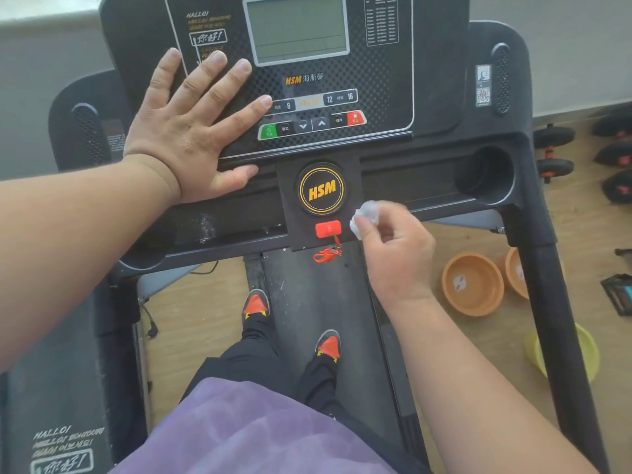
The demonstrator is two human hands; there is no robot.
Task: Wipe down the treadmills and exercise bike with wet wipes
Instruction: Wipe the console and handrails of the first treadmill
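**Wiping the treadmill console**

Head view: the left hand (191, 131) lies flat, fingers spread, on the treadmill console (342, 80). The right hand (393, 248) pinches a balled wet wipe (366, 213) at its fingertips — just right of the red safety key (328, 229), below the HSM badge (321, 189).

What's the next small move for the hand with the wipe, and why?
Probably bring the right hand left and press the crumpled wet wipe onto the dusty white smear on the tray: the wipe is pinched clear of the surface, while the left hand lies flat on the console.
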